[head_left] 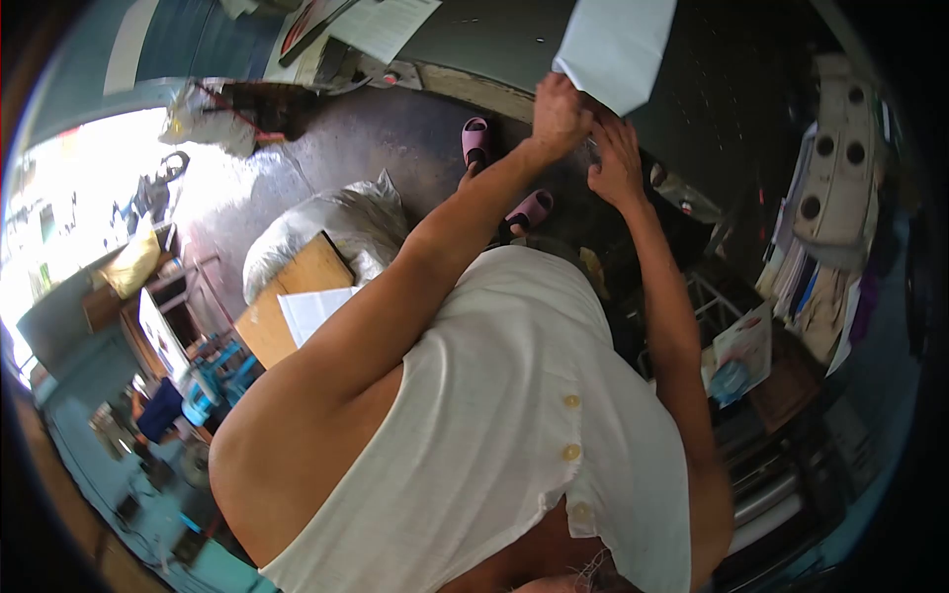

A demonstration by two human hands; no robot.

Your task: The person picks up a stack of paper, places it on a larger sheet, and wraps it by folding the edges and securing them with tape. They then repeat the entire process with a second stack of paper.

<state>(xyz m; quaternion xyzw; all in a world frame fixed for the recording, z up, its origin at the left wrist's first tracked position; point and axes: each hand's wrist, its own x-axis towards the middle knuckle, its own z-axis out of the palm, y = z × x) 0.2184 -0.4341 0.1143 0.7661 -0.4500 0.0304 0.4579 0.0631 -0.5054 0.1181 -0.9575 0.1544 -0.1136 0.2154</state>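
A folded piece of white paper (618, 49), perhaps an envelope or bag, lies over the dark tabletop's near edge, its upper end cut off by the view. My left hand (561, 117) is closed at the paper's lower left corner, fingers bent in a pinch. Just right of it, my right hand (617, 163) has its fingers stretched forward to the paper's lower end, close to my left fingers. The fingertips are partly hidden and slightly blurred.
Printed sheets (395, 25) lie on the dark table (474, 44). On the floor, a silvery sack (326, 222) stands beside a brown board (282, 316). Stacked papers and a pale holed piece (835, 163) are at the right. My pink sandals (476, 138) show below the table edge.
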